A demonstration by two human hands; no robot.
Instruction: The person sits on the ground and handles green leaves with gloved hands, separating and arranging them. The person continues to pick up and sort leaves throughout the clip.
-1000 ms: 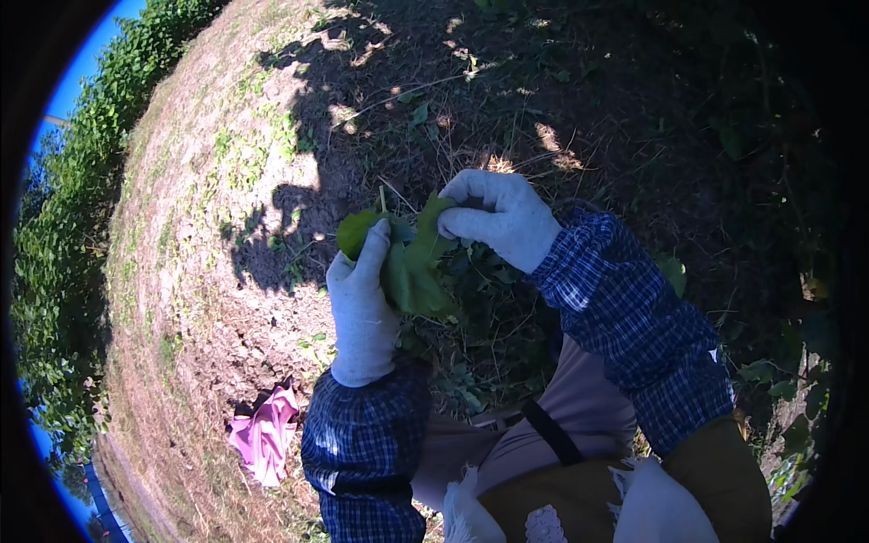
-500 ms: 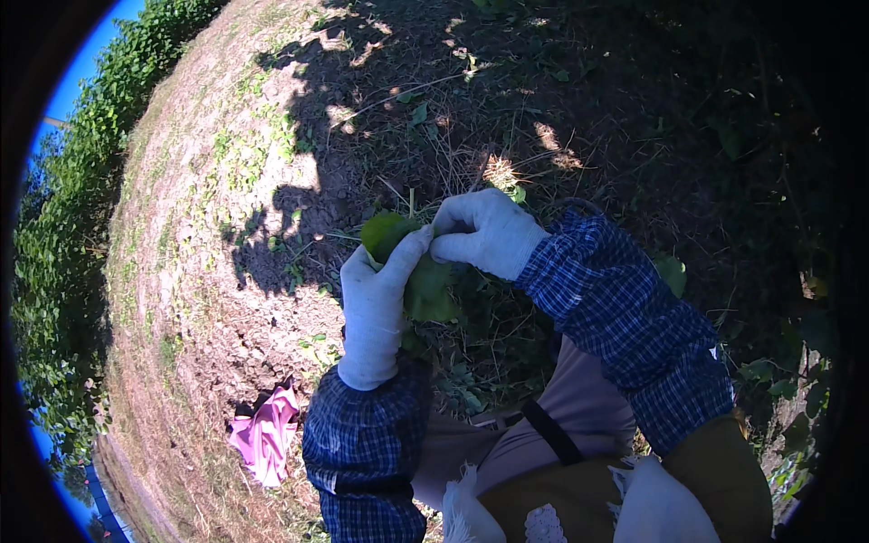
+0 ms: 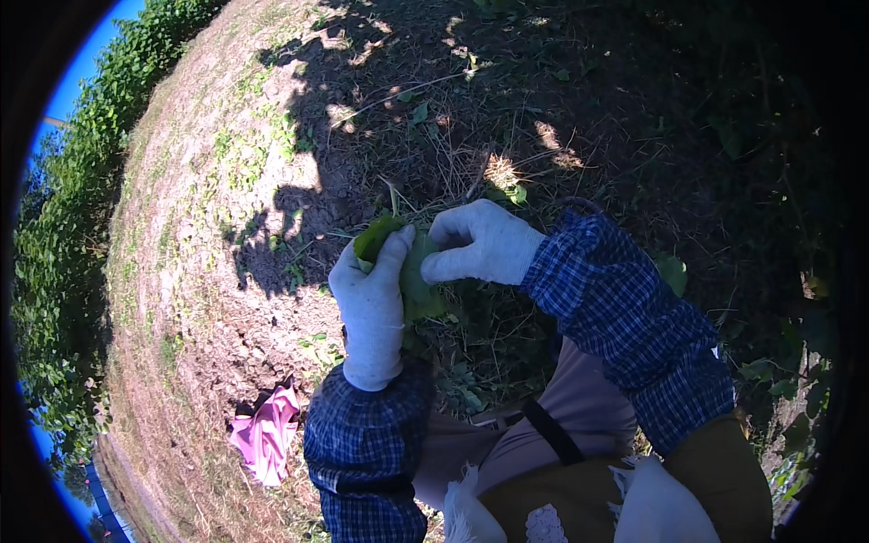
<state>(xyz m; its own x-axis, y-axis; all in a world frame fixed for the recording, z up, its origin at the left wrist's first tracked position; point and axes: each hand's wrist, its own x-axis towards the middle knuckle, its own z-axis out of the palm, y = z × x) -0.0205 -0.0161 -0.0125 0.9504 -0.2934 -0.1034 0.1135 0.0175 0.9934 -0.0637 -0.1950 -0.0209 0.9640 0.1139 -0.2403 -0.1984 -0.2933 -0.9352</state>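
Note:
A broad green leaf (image 3: 418, 291) is held up in front of me, its upper part folded over and lighter green. My left hand (image 3: 369, 294), in a white glove, pinches it between thumb and fingers. Against the leaf's right edge is my right hand (image 3: 484, 244), gloved the same way. Its thumb and forefinger stand apart, with the fingertips at the leaf; whether they touch it is hard to tell. Blue checked sleeves cover both forearms.
Pink cloth (image 3: 267, 436) lies on the dry ground at lower left. Shaded grass and cut stalks (image 3: 444, 163) spread beyond my hands. A leafy green hedge (image 3: 68, 262) runs along the left. My legs (image 3: 579, 398) are bent below my hands.
My left hand has shifted slightly left with the leaf. The right thumb and forefinger have moved apart from their pinch, and a gap has opened between the two hands.

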